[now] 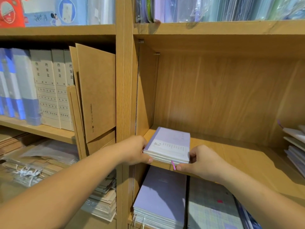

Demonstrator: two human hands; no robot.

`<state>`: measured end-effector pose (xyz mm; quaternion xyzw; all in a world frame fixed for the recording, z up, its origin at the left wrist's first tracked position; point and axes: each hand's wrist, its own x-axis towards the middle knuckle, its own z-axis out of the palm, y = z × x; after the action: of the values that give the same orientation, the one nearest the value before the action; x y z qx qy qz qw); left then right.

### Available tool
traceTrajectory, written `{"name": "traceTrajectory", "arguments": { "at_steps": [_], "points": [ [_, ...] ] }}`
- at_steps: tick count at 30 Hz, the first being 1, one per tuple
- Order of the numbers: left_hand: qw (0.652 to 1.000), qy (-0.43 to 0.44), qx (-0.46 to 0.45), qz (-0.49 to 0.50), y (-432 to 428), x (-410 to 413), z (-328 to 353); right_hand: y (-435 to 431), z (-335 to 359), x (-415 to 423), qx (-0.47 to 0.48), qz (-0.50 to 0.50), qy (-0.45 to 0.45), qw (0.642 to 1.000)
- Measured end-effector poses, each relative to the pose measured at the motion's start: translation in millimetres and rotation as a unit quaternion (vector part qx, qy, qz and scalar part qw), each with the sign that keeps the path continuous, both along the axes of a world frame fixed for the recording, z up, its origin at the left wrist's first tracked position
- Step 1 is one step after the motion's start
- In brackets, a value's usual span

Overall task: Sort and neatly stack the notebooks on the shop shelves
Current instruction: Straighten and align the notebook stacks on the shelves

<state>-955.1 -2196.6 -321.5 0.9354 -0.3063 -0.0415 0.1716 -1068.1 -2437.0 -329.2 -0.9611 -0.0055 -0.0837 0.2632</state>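
We have both hands on a small stack of lavender notebooks (168, 146), which seems to rest at the front left corner of the middle shelf (231, 154). Our left hand (137, 149) grips the stack's left side. Our right hand (201, 162) pinches the front right corner, just beside a pink ribbon marker (173, 165) that hangs over the shelf's front edge.

How far along are we? Somewhere in the middle, we'd say. On the shelf below, a purple pile (160, 195) lies squared up beside a green checked pile (212, 209), so those look sorted. At the right edge of our shelf, loose notebooks (295, 146) sit askew and need tidying.

The bay above holds plastic-wrapped folders (231, 9) standing upright. The left bay holds archive boxes (49, 90), with kraft card folders (97, 90) leaning beside them.
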Motion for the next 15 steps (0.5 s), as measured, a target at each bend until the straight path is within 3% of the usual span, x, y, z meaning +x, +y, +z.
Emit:
{"name": "traceTrajectory", "arguments": {
  "at_steps": [5, 15],
  "points": [
    [0.999, -0.024, 0.025, 0.026, 4, 2, 1, 7, 1, 3, 0.032, -0.012, -0.009, 0.999],
    [0.994, -0.024, -0.097, 0.054, 10, -2, -19, 19, 11, 0, -0.011, -0.018, 0.008, 1.0]
  ]
}}
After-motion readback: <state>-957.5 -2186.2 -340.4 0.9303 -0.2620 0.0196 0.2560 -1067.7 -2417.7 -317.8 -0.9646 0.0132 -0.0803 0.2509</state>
